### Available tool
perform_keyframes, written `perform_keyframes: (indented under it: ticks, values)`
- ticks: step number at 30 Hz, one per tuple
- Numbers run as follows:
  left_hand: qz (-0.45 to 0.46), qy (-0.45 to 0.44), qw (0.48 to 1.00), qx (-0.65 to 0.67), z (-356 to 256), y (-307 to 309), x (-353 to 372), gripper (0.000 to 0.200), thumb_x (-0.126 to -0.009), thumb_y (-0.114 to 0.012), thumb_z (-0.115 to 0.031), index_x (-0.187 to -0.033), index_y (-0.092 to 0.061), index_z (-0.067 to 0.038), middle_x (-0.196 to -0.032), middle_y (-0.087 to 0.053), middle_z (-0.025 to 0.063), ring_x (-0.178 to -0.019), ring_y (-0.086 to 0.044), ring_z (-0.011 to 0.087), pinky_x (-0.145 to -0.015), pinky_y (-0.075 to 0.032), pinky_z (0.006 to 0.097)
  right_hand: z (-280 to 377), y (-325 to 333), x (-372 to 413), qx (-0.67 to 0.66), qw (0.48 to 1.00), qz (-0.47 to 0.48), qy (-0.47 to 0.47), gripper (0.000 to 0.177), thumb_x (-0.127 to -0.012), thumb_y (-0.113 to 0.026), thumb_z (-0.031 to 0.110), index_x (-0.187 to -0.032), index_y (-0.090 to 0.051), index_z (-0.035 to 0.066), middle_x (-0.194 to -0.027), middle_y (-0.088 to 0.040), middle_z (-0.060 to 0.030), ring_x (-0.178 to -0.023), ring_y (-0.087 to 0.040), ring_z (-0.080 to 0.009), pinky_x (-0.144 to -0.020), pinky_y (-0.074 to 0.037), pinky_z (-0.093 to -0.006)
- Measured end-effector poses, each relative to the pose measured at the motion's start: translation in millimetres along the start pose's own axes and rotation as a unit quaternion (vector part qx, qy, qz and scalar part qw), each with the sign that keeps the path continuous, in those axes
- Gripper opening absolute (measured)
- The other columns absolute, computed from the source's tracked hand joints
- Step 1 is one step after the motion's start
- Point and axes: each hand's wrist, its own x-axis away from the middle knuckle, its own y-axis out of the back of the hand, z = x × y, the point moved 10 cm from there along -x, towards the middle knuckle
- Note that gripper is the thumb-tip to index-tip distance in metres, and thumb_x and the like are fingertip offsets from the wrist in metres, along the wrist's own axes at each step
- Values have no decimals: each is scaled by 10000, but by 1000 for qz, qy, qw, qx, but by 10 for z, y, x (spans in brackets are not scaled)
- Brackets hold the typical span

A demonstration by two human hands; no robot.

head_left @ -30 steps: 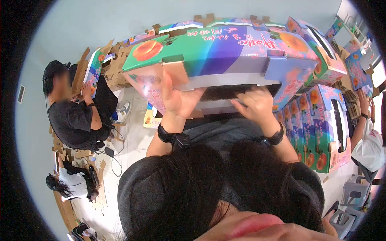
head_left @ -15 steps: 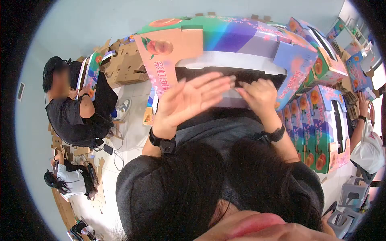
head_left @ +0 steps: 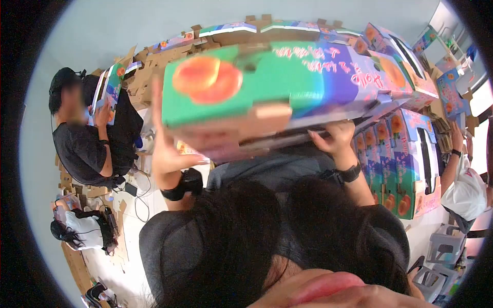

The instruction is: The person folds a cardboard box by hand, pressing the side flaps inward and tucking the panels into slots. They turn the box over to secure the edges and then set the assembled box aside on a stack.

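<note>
A long green, purple and pink cardboard box (head_left: 277, 82) with peach pictures is tipped in front of the person. The left hand (head_left: 169, 154) is spread wide at its left end. The right hand (head_left: 336, 137) curls at its near edge; I can't tell how tightly. Bright peach-picture cardboard boxes (head_left: 398, 164) stand to the right.

- Your box (head_left: 277, 87): smooth, glossy printed cardboard.
- Right of the box, upright cartons (head_left: 411, 154): glossy printed cardboard.
- Left of the box, cardboard pieces (head_left: 141, 86): plain and matt.
- Nearer you than the box, your shirt (head_left: 174, 241): matt cloth.
</note>
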Motion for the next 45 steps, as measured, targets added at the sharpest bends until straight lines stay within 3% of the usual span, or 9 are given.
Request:
perform_keyframes:
  ticks: [6,11,14,17,22,35,38,41,45]
  values:
    - [125,169,972,104,426,-326,374,641,-520,-966,-87,-1096,-705,17,-1151,-711,104,-1111,-641,234,-1002,-471,372,-175,98,58,-118,992,-9,-46,472,-711,-776,502,-898,-766,69,-864,-717,-129,-830,-691,-327,-764,-534,-399]
    - [102,-23,993,-52,144,-220,285,537,-534,-935,-59,-1024,-722,-5,-1123,-715,116,-1073,-664,243,-968,-493,362,-120,72,-83,-178,972,115,-104,548,-702,-781,541,-906,-748,33,-850,-708,-132,-847,-682,-358,-786,-527,-404]
    - [93,-58,989,-96,28,-214,248,518,-579,-909,-65,-1052,-703,-17,-1146,-693,119,-1093,-654,251,-977,-494,365,-51,-34,-55,-266,913,242,-192,750,-766,-658,701,-995,-754,-7,-1110,-677,-203,-1084,-603,-390,-987,-424,-455]
    - [55,-91,986,-125,-92,-175,224,500,-623,-883,-72,-1079,-684,-29,-1170,-671,122,-1112,-643,258,-986,-495,368,-24,3,37,-371,862,239,-248,950,-771,-641,781,-1288,-592,-14,-1281,-614,-164,-1192,-552,-304,-1070,-361,-440]
    - [-44,-134,972,-190,-289,-156,144,469,-697,-841,-83,-1125,-652,-50,-1209,-635,127,-1145,-627,270,-1001,-496,372,-8,79,73,-549,760,158,-309,887,-786,-757,578,-1390,-514,-24,-1377,-573,-170,-1317,-519,-297,-1111,-367,-441]
    - [-142,-230,873,-405,-243,-362,66,495,-779,-832,-137,-1217,-608,-84,-1351,-518,121,-1236,-571,290,-1062,-485,384,-228,-119,408,-688,614,2,-387,871,-833,-766,505,-1472,-410,32,-1451,-507,-120,-1350,-487,-293,-1133,-385,-482]
    - [-41,-129,903,-408,-111,-401,-9,511,-826,-769,-171,-1283,-549,-111,-1386,-449,126,-1350,-447,352,-1185,-288,590,-60,-221,276,-687,588,17,-428,872,-844,-768,488,-1490,-386,45,-1468,-492,-109,-1358,-479,-292,-1138,-390,-492]
    - [-83,-117,942,-304,-38,-282,-32,607,-791,-791,-185,-1329,-518,-115,-1386,-461,110,-1353,-441,365,-1182,-281,609,134,-261,95,-679,544,31,-492,781,-870,-735,359,-1486,-375,41,-1455,-504,-122,-1345,-489,-308,-1154,-358,-509]
    - [24,-111,904,-413,11,-451,-32,740,-706,-833,-136,-1364,-496,-114,-1400,-474,78,-1367,-424,382,-1156,-334,577,-25,-694,331,-788,421,23,-449,633,-879,-727,179,-1420,-439,19,-1335,-594,-135,-1226,-596,-295,-1101,-446,-459]
